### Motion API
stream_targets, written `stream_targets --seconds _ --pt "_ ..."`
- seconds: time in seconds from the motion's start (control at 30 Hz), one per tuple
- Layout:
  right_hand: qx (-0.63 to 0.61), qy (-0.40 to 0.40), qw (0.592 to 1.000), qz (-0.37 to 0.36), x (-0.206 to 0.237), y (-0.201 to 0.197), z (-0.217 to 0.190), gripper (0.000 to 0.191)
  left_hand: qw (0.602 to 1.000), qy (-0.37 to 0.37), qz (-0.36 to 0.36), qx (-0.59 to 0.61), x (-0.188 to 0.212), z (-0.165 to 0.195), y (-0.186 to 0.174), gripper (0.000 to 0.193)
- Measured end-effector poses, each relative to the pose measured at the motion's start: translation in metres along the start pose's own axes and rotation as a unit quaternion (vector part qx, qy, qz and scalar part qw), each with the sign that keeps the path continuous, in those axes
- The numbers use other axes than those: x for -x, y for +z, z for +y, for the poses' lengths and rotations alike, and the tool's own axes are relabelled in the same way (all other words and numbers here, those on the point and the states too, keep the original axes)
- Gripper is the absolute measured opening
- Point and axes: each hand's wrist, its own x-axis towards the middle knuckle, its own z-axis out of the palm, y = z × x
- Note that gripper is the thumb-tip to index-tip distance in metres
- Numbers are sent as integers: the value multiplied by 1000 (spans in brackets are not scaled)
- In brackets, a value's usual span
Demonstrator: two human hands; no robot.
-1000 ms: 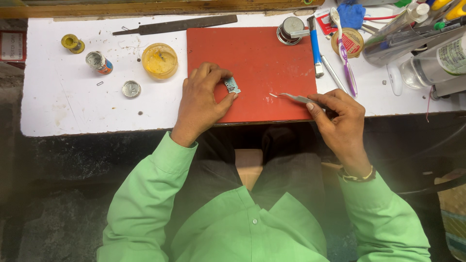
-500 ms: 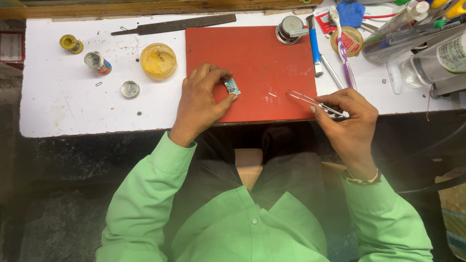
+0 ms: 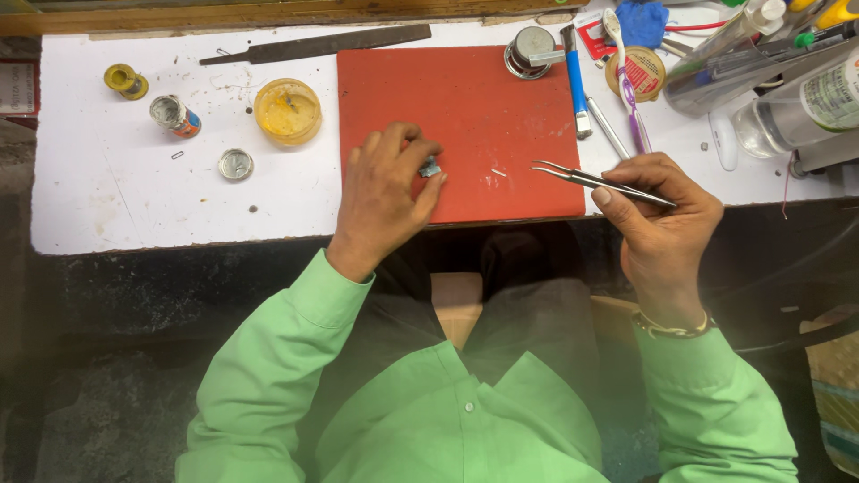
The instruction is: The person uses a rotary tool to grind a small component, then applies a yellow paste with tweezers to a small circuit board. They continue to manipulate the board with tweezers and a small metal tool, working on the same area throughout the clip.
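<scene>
On a red mat (image 3: 465, 98) laid over the white tabletop (image 3: 134, 206), a person in a green shirt works at a small metal piece (image 3: 431, 167). The left hand (image 3: 385, 192) curls over the piece, thumb and fingertips pinching it down against the mat, apparently to keep it from sliding. The right hand (image 3: 662, 215) is closed around tweezers (image 3: 595, 179), gripped near their rear end so the fine tips point left, slightly parted and holding nothing visible. Those tips hover over the mat's right part, near a tiny pale sliver (image 3: 498, 173) that lies between them and the pinched piece. A yellow dish (image 3: 287, 111), a small tin (image 3: 235, 164) and a long file (image 3: 313, 45) lie left of and behind the mat, within reach but apart from both hands.
</scene>
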Motion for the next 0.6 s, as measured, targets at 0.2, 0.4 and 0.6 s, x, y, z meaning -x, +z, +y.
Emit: stream_targets --seconds 0.2,0.4,0.6 --pt "-28 14 999 13 4 5 10 23 1000 2 22 3 -1 3 -1 20" --pt "-56 8 998 34 -1 0 20 28 993 108 -31 27 -18 12 12 12" --pt "-105 36 993 49 -9 -16 38 27 975 183 -127 -9 -47 14 29 8"
